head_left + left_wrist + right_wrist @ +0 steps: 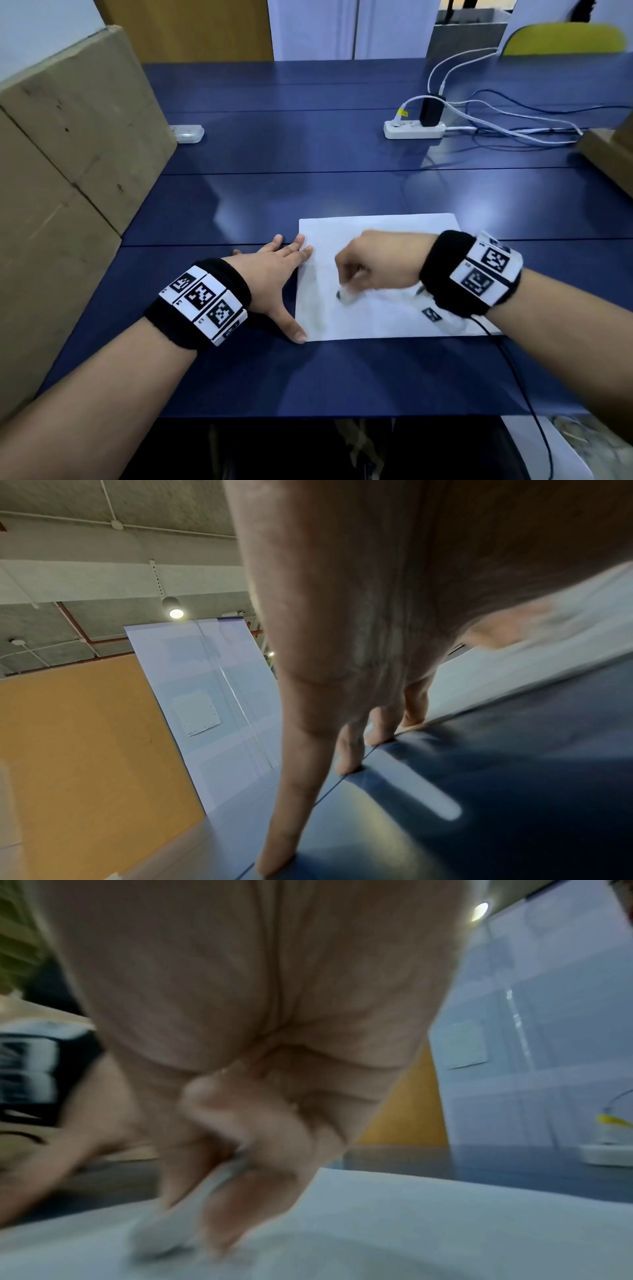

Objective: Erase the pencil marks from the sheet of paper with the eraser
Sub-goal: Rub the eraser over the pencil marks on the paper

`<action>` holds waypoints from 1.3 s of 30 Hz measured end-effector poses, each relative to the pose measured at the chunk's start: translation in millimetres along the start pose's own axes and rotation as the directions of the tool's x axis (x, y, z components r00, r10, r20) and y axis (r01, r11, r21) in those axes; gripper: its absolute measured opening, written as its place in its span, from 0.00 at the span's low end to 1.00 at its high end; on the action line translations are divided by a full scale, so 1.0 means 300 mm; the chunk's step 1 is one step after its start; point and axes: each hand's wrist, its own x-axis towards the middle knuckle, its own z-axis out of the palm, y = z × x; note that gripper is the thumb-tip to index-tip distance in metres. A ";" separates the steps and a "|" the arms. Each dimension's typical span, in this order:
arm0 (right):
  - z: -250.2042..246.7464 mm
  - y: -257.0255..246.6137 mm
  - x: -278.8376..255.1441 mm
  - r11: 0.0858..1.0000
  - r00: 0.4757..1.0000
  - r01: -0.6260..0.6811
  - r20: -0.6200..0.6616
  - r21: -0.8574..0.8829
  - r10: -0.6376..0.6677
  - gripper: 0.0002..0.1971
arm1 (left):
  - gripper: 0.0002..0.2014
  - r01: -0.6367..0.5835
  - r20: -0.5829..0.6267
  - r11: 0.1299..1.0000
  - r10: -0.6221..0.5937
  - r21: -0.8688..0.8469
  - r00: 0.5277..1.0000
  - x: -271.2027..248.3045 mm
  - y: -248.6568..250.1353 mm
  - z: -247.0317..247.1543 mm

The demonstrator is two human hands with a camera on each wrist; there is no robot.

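The white eraser [346, 295], blurred, touches the paper [394, 318] under the right hand [380, 265], whose curled fingers pinch it; the left hand [270, 274] lies flat, fingers spread, on the paper's left edge.

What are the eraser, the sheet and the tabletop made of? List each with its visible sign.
Eraser: probably soft rubber or vinyl; white, matte, dark smudged tip, blurred.
Sheet: thin paper; flat, white, matte, crisp edges.
Tabletop: likely laminate or painted board; dark blue, semi-gloss, reflects light, with seams between panels.
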 end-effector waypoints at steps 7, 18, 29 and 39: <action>-0.010 0.017 -0.018 0.999 1.000 -0.025 -0.016 0.033 0.025 0.10 | 0.79 -0.008 -0.013 1.000 0.008 -0.015 1.000 0.001 -0.006 0.004; -0.030 0.048 0.023 0.997 0.986 -0.067 -0.153 -0.024 0.063 0.07 | 0.80 -0.010 -0.020 1.000 0.010 -0.011 1.000 0.006 0.002 -0.004; -0.029 0.053 0.025 0.994 0.977 -0.109 -0.182 0.001 0.107 0.09 | 0.79 -0.013 -0.017 1.000 0.014 0.012 1.000 0.011 -0.005 0.002; -0.035 0.047 0.019 0.994 0.986 -0.105 -0.134 -0.042 0.099 0.07 | 0.57 -0.053 -0.138 0.999 0.051 -0.011 0.989 0.005 0.025 0.000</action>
